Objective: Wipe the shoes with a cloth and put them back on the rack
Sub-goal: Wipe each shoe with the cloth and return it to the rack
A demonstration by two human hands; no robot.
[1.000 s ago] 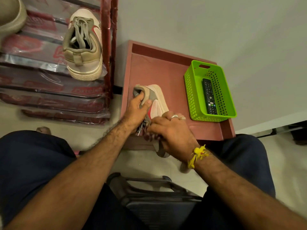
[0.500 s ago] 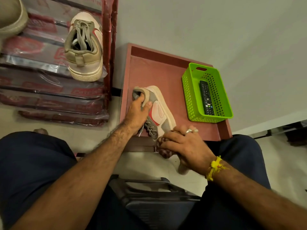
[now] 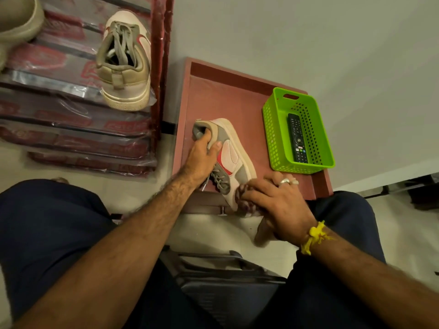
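Change: cloth (image 3: 245,205) moved from laces to toe by right hand (image 3: 279,205), fingers curled on it | shoe (image 3: 229,160) on table (image 3: 237,100), heel clamped by left hand (image 3: 200,157) | wiping unfinished, rack (image 3: 71,124) return pending.

— What sort of place is this?
— A home, by the look of it: a shoe rack (image 3: 78,110) on the left holds a worn sneaker (image 3: 124,65).
— Anything else?
— On the low reddish table (image 3: 228,96), a green basket (image 3: 278,129) holds a TV remote (image 3: 297,138), near a plain wall (image 3: 308,32).
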